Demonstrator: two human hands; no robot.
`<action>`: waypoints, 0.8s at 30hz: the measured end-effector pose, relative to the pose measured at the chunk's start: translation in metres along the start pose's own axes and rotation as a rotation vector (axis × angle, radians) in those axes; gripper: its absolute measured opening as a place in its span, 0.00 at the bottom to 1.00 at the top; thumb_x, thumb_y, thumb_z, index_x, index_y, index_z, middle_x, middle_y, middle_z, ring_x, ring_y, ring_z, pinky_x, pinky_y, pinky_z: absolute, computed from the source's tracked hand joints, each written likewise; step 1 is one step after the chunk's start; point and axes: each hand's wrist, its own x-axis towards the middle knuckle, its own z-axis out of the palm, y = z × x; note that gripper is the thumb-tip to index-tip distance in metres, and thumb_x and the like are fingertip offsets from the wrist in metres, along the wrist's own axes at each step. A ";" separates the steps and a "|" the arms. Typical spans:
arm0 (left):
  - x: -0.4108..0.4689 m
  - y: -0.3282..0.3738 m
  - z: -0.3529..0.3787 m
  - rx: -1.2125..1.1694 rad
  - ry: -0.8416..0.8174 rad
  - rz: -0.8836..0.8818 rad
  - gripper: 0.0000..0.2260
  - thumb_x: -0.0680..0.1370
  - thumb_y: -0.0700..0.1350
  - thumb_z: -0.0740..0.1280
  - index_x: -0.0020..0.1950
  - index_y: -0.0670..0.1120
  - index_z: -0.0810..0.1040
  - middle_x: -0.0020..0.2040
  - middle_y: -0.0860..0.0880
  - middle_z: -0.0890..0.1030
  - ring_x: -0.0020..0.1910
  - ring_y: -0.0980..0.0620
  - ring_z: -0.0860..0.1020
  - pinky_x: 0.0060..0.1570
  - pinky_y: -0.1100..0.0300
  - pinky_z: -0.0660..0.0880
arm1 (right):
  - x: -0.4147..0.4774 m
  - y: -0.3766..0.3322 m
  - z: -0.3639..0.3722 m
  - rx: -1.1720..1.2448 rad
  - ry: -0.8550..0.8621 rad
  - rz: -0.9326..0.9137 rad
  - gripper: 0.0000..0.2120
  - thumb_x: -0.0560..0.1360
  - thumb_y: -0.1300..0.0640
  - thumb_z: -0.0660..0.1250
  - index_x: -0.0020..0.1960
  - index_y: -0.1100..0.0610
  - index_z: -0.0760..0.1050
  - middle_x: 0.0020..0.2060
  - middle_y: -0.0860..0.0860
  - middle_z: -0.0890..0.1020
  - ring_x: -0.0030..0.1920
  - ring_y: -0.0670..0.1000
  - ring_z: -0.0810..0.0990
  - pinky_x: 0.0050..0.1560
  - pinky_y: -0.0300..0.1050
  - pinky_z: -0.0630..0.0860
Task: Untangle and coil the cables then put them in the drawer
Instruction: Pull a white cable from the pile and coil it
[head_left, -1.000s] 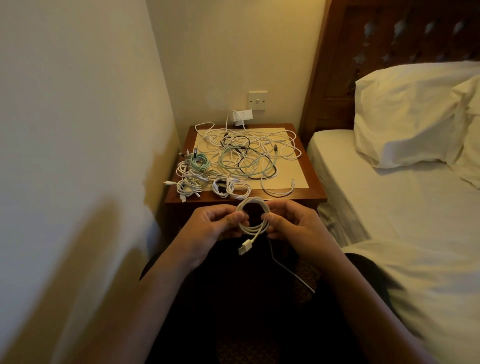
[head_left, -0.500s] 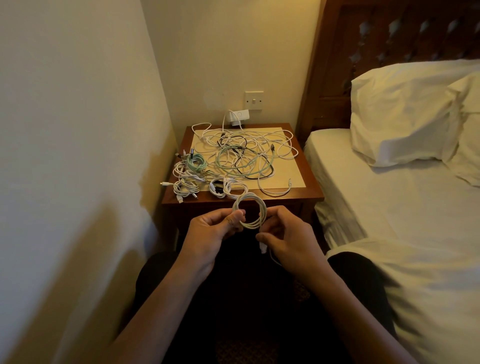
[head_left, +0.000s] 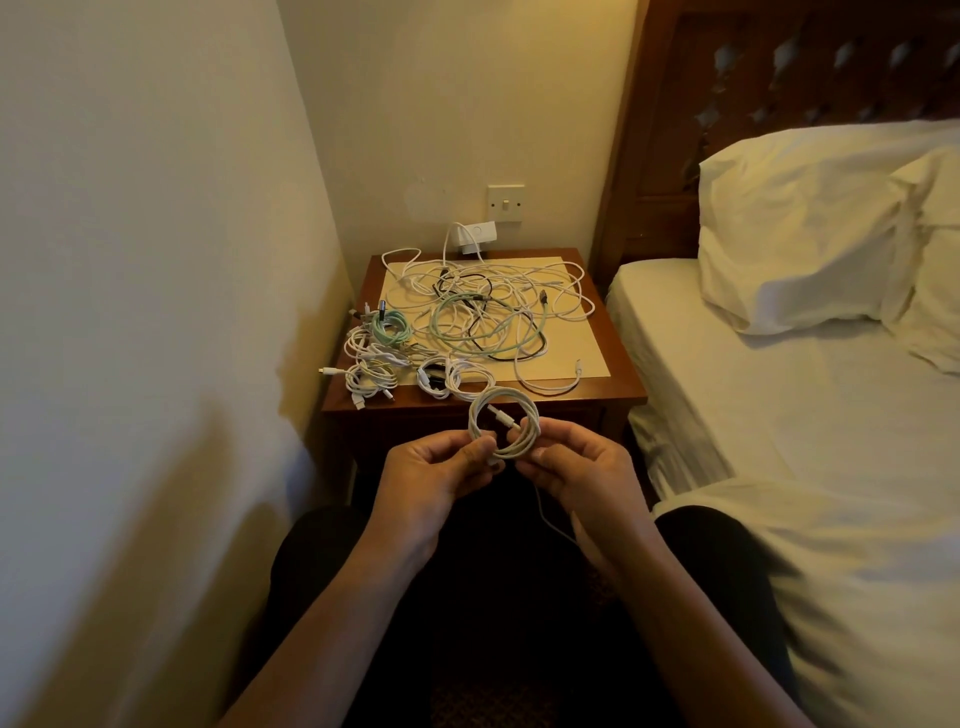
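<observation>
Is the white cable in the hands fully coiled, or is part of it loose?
Mostly coiled: the white cable forms several loops pinched between left hand and right hand, but a loose tail hangs below.

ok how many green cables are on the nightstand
2. A coiled mint-green cable lies by the left edge of the nightstand. A loose mint-green cable loops through the tangle in the middle. The tangle may hide more.

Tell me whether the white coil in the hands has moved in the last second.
Yes: the white coil rose slightly, its top now overlapping the nightstand's front edge.
</observation>
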 end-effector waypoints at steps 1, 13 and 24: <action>0.000 0.000 0.001 0.005 0.001 0.012 0.09 0.77 0.40 0.72 0.56 0.41 0.86 0.50 0.42 0.87 0.51 0.45 0.86 0.50 0.58 0.82 | 0.000 -0.001 0.000 0.034 -0.009 0.006 0.12 0.80 0.68 0.65 0.60 0.60 0.82 0.52 0.57 0.87 0.56 0.54 0.86 0.57 0.48 0.81; 0.004 0.001 -0.004 -0.037 -0.098 0.001 0.10 0.78 0.41 0.70 0.59 0.43 0.84 0.52 0.43 0.87 0.47 0.50 0.86 0.46 0.60 0.81 | 0.009 -0.008 -0.008 -0.129 -0.188 0.075 0.10 0.83 0.60 0.63 0.56 0.56 0.84 0.51 0.54 0.86 0.53 0.52 0.84 0.52 0.45 0.80; 0.023 0.006 -0.018 -0.005 -0.182 -0.088 0.16 0.86 0.44 0.58 0.62 0.42 0.84 0.51 0.43 0.85 0.46 0.50 0.80 0.47 0.58 0.74 | 0.005 -0.010 -0.011 -0.443 -0.125 0.034 0.13 0.84 0.50 0.62 0.59 0.50 0.85 0.45 0.50 0.83 0.44 0.48 0.81 0.48 0.43 0.79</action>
